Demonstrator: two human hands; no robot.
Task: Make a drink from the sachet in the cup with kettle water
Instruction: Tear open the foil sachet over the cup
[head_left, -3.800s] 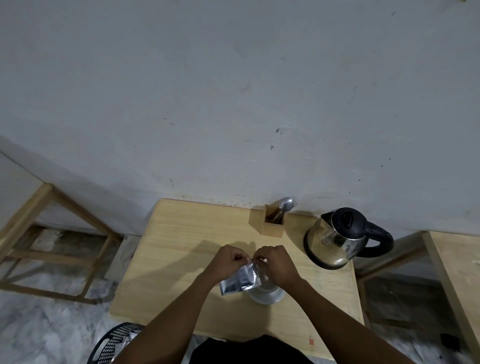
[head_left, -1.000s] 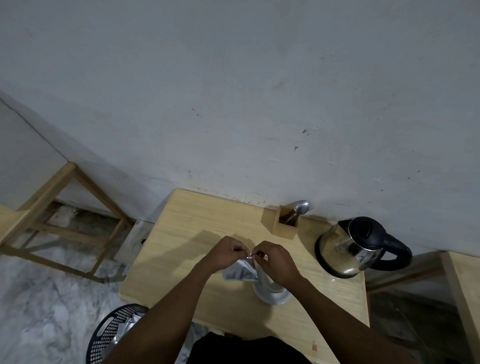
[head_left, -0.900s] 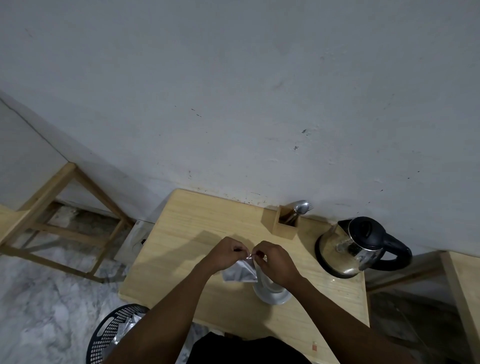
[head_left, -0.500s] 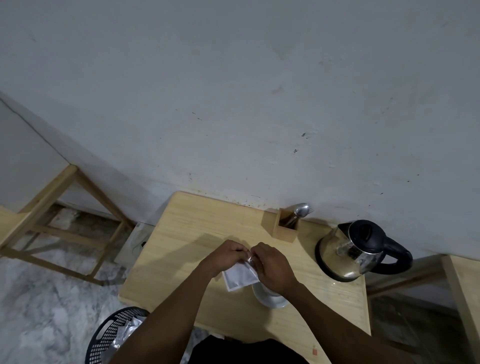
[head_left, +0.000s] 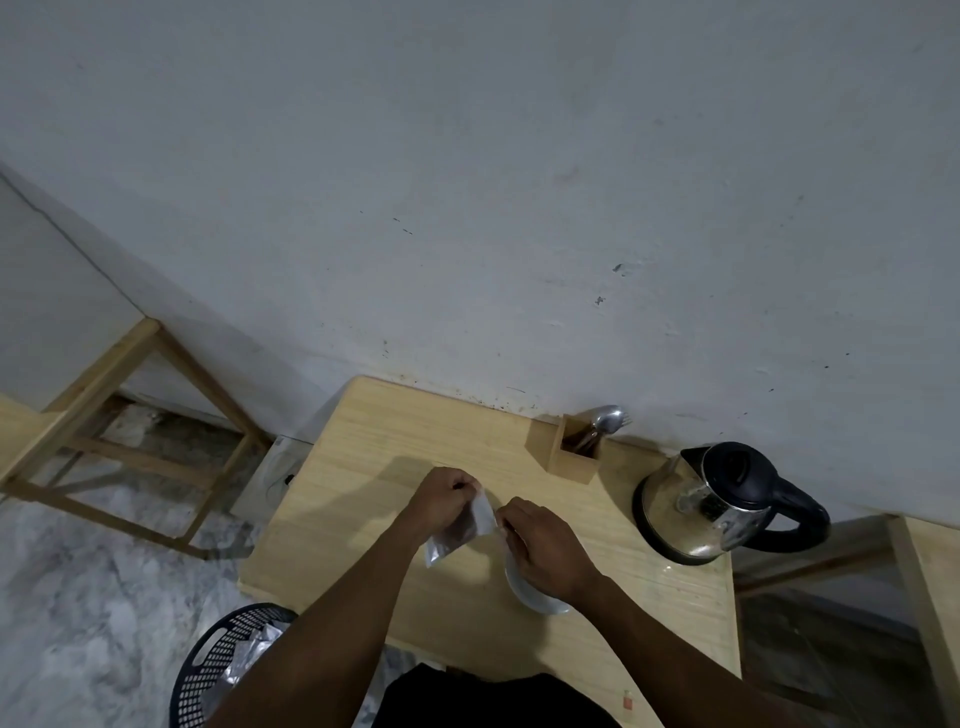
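On the wooden bench (head_left: 363, 467) the steel kettle (head_left: 696, 512) stands right of the white cup (head_left: 524, 592), above which the left hand (head_left: 441, 501) pinches the silver sachet (head_left: 460, 530) and the right hand (head_left: 545, 551) grips its torn edge.

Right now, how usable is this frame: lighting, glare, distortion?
Head view: dim and flat; wide-angle bending curves the wall and table edges; soft glare on the kettle; hands cast a shadow on the table; the sachet looks slightly soft.
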